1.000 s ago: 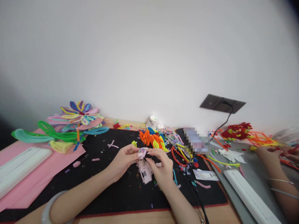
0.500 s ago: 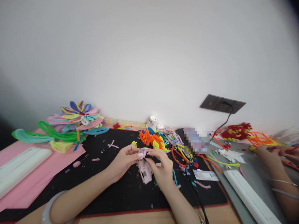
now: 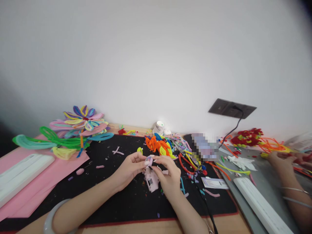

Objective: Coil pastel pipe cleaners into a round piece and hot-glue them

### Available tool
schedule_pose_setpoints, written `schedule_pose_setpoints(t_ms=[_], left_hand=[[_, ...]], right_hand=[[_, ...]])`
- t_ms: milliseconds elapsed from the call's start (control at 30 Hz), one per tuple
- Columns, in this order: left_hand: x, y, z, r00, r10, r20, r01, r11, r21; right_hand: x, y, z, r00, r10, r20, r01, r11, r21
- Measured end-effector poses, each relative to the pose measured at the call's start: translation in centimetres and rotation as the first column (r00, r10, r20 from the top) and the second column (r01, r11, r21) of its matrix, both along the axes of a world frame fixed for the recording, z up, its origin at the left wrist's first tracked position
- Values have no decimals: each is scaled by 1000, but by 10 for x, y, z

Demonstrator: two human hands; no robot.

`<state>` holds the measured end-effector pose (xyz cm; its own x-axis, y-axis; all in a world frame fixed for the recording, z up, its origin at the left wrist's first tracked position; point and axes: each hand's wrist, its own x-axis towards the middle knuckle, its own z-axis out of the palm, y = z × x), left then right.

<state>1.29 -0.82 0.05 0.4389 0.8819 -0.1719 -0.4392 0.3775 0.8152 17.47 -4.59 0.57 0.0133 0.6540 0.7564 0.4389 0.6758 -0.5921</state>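
Barely moved, lilac piece [image 3: 150,161] slants rightward; left hand [image 3: 129,168] and right hand [image 3: 170,172] pinch it.

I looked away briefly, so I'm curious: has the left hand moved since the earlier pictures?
No, not noticeably: the left hand stays below and right of the crossed lilac strips.

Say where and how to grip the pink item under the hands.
Probably pinch the pink item across its width at the lower end, from the wearer's side: that end is exposed, while the left hand and right hand crowd its upper end.
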Motion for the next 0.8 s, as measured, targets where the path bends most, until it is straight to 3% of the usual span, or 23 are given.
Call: schedule_pose_setpoints(t_ms=[800], left_hand=[[0, 0, -2, 999, 45, -14, -45, 999, 14]], right_hand=[[-1, 1, 0, 998, -28, 62, 26, 999, 39]])
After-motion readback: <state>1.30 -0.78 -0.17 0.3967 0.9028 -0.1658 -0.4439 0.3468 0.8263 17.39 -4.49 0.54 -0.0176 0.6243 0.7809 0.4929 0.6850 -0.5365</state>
